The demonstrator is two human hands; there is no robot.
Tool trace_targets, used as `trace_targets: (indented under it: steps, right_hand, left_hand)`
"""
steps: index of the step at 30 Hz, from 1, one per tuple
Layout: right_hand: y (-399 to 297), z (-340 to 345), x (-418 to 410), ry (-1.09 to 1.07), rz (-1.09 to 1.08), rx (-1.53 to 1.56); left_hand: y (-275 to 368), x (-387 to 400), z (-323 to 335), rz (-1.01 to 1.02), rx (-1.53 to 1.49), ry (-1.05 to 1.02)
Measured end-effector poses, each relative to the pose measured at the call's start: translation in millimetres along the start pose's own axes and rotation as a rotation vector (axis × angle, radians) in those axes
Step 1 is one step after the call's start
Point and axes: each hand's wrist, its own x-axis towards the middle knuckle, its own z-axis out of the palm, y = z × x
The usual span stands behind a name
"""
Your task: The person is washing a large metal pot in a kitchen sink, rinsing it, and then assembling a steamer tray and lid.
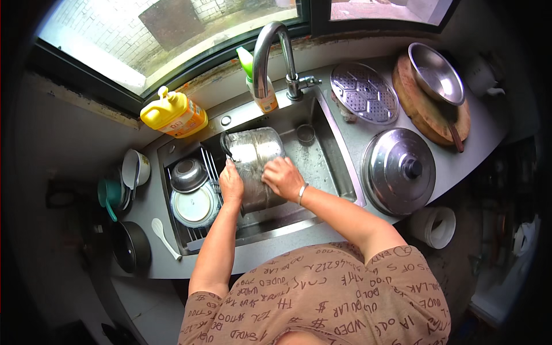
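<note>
A large metal pot (pixel 254 172) lies on its side in the stainless-steel sink (pixel 321 148), its outer wall wet and stained. My left hand (pixel 231 183) grips the pot at its left edge, just below a black handle (pixel 225 144). Against the pot's side rest the curled fingers of my right hand (pixel 282 174); whether they hold a scrubber is hidden. Above the pot arches the chrome faucet (pixel 272 51). To the left, a dish rack (pixel 209 161) in the sink holds a metal bowl (pixel 189 174) and an upturned plate (pixel 192 206).
Behind the sink stand a yellow jug (pixel 177 114) and a spray bottle (pixel 263 97). Rightward are a steamer plate (pixel 366 92), a domed lid (pixel 399 170), and a wooden chopping board (pixel 407 99) bearing a metal basin (pixel 436 73). A white rice paddle (pixel 164 235) and black pan (pixel 131 246) lie left.
</note>
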Motion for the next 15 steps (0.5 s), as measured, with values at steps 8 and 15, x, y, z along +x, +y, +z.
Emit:
trace_targets:
  steps: [8,15]
  right_hand:
    - [33,14,57,-0.015,0.154,0.012]
    - [-3,-9,2,-0.103,-0.042,-0.028]
  left_hand:
    - [-2,-15,-1,0.085,-0.002,0.007]
    - [-6,-3,0,0.071,0.02,0.001]
